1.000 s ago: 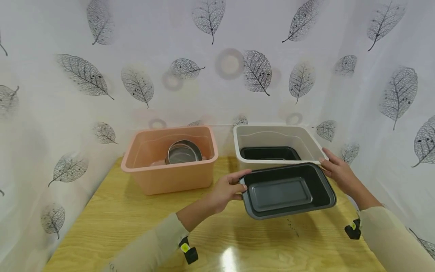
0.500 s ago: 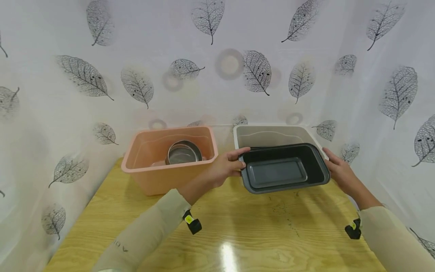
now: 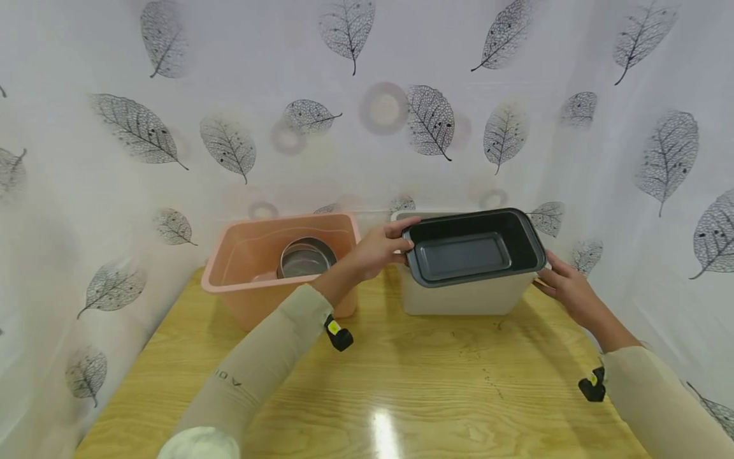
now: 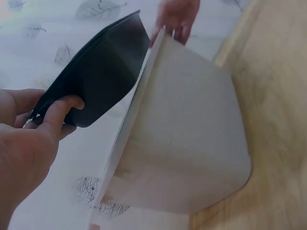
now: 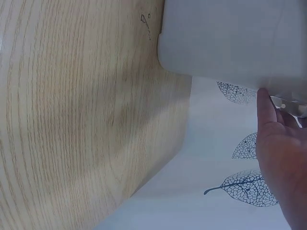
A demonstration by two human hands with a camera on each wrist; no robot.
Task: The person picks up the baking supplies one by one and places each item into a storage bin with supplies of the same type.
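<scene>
My left hand (image 3: 375, 255) pinches the left end of a dark loaf pan (image 3: 464, 252), thumb in front and fingers at its rim. The pan is tilted with its inside facing me, held over the off-white plastic bin (image 3: 464, 296). In the left wrist view the pan (image 4: 103, 72) is above the bin's rim, its far end close to it. My right hand (image 3: 564, 287) grips the bin's right rim; the right wrist view shows the thumb against the bin's wall (image 5: 230, 43). The pan hides the bin's inside.
A peach plastic bin (image 3: 275, 296) stands to the left, with a round metal tin (image 3: 306, 258) in it. Both bins rest on a wooden table (image 3: 436, 382). A leaf-print curtain (image 3: 344, 172) hangs close behind and at the sides.
My left hand has raised the loaf pan up and away from me, from in front of the off-white bin to over its opening. A second dark pan seen inside that bin is now hidden.
</scene>
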